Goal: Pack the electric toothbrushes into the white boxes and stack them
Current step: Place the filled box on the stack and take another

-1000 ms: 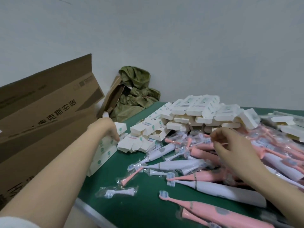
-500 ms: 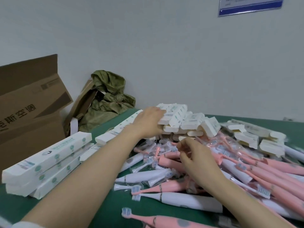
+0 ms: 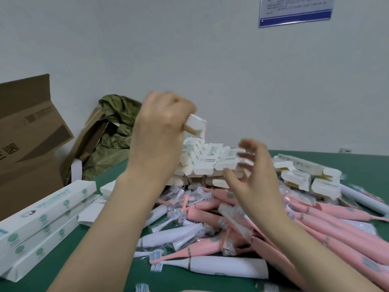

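Observation:
My left hand (image 3: 160,127) grips one white box (image 3: 196,124), held up above the heap of open white boxes (image 3: 208,159) at the table's middle. To its right my right hand (image 3: 252,178) hovers with spread, relaxed fingers over the same heap and holds nothing. Below both hands lies a jumble of pink toothbrushes (image 3: 328,234) and white toothbrushes (image 3: 227,268), with loose brush heads in clear wrappers among them. A stack of closed white boxes (image 3: 48,218) lies at the left of the green table (image 3: 185,283).
A big brown cardboard carton (image 3: 25,140) stands at the far left. A crumpled olive cloth and cardboard (image 3: 111,135) sit behind the table by the wall. More open white boxes (image 3: 305,175) lie at the right. A blue notice (image 3: 294,9) hangs on the wall.
My left hand went from the stack on the left to the heap of open boxes and has lifted one box. My right hand rose off the toothbrushes and opened. The view swung right.

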The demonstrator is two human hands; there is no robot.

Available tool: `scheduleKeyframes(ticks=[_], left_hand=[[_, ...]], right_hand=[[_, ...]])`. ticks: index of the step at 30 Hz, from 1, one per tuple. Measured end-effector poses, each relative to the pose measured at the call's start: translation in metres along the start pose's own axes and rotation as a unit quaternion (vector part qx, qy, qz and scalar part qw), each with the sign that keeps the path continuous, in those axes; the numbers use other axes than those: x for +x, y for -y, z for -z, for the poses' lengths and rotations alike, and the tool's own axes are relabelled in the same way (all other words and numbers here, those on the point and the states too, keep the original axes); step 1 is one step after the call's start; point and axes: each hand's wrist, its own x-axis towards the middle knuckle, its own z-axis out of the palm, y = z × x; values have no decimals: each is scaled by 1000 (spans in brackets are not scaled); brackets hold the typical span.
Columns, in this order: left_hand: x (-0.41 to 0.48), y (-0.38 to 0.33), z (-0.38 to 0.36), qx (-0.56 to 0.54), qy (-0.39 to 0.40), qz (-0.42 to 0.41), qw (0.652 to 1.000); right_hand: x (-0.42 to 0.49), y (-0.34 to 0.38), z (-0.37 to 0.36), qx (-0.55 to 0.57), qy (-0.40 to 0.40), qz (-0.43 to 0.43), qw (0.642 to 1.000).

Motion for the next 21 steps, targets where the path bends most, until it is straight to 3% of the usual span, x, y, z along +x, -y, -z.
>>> scheduleKeyframes(ticks=[3,5,7,9,11,14,21], left_hand=[[0,-29,7,-33,31,-52,998],[-2,-40,6,-109,54,-68,990],[-7,-40,4,-223,64,-24,972],[-18,-35,-1,-393,91,79,912],[-30,-28,-7,-489,124,139,852],[-45,-25,-17,-510,151,149,834],[-68,-45,-33,-534,52,116,836]], right_hand=[[8,7,6,-62,-3,108,992],[10,8,6,-69,-8,114,991],[9,7,8,-77,-54,106,990],[8,7,9,-121,-109,134,978],[8,8,9,-167,-146,199,955],[7,7,8,-188,-161,256,934],[-2,9,4,-162,-132,196,958]])
